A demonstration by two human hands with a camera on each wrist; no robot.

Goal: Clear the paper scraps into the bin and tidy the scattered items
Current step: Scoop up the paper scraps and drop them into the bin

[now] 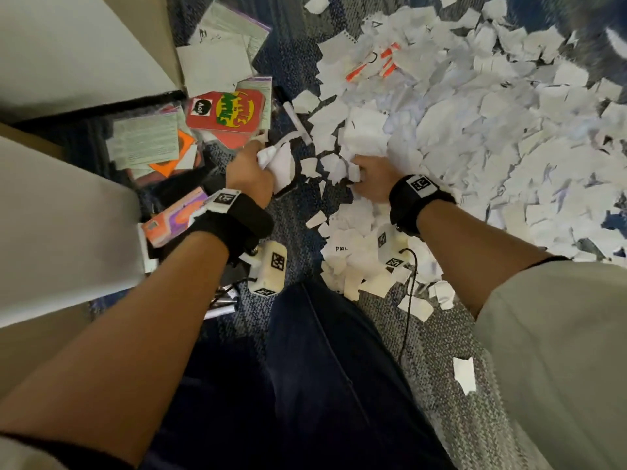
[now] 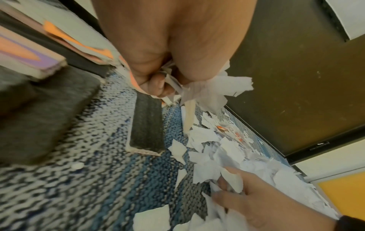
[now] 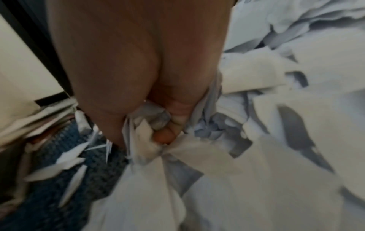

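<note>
White torn paper scraps [image 1: 475,123] cover the blue-grey carpet, thickest at the centre and right. My left hand [image 1: 251,171] grips a bunch of scraps [image 1: 280,162] just above the floor; the left wrist view shows its fingers [image 2: 158,87] curled round the bunch [image 2: 213,90]. My right hand [image 1: 368,179] lies at the pile's near edge with its fingers curled into scraps [image 3: 158,125], seen close in the right wrist view. No bin is in view.
Game cards and leaflets lie left of the hands: a red card [image 1: 225,111], printed sheets [image 1: 146,139], an orange-purple box [image 1: 173,217]. Orange markers [image 1: 386,61] sit in the far pile. White furniture panels [image 1: 61,225] stand at left. A grey foam block [image 2: 147,123] lies on the carpet.
</note>
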